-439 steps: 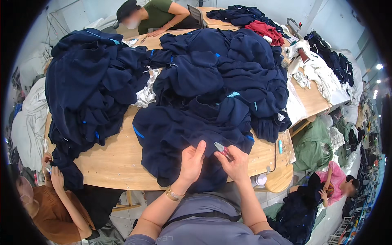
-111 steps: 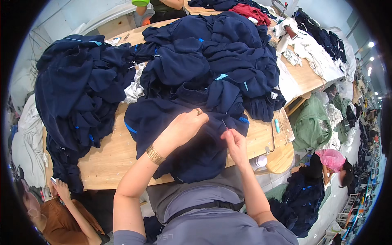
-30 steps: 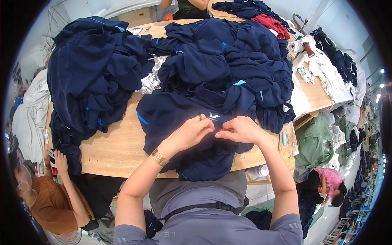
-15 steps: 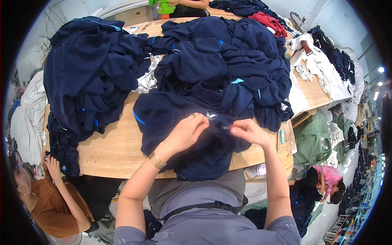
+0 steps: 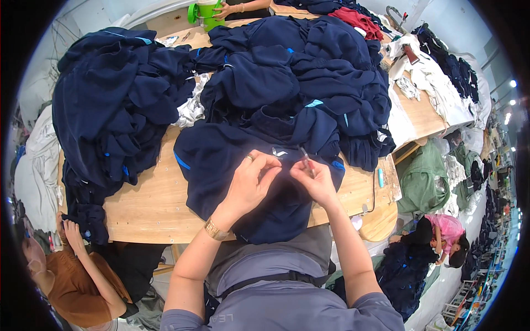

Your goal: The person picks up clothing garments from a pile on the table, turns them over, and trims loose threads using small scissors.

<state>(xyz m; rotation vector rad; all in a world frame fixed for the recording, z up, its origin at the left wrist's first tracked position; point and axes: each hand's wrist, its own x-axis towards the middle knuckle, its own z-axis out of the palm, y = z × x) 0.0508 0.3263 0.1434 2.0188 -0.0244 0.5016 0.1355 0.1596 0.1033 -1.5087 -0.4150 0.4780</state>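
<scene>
In front of me a navy garment (image 5: 221, 160) lies over the near edge of the table, with a small white mark on its upper part. My left hand (image 5: 251, 179) is over this garment, thumb and fingers pinched together just below the white mark; whatever they grip is too small to see. To its right, my right hand (image 5: 320, 185) holds a slim, pen-like tool with a red part (image 5: 307, 161) between thumb and fingers. Its thin dark end points up and away from me, above the cloth. The two hands are a short gap apart.
Navy garments (image 5: 342, 71) are heaped behind, with another heap (image 5: 116, 105) at left. White cloth scraps (image 5: 192, 107) lie between. A light-blue marker-like object (image 5: 380, 177) lies on the wooden table (image 5: 138, 212). One co-worker (image 5: 83, 270) is at lower left; another's hand holds a green container (image 5: 210, 15).
My right hand has turned and drawn slightly left and nearer, bringing the tool upright. My left hand has dropped a little below the white mark. The green container across the table has shifted left.
</scene>
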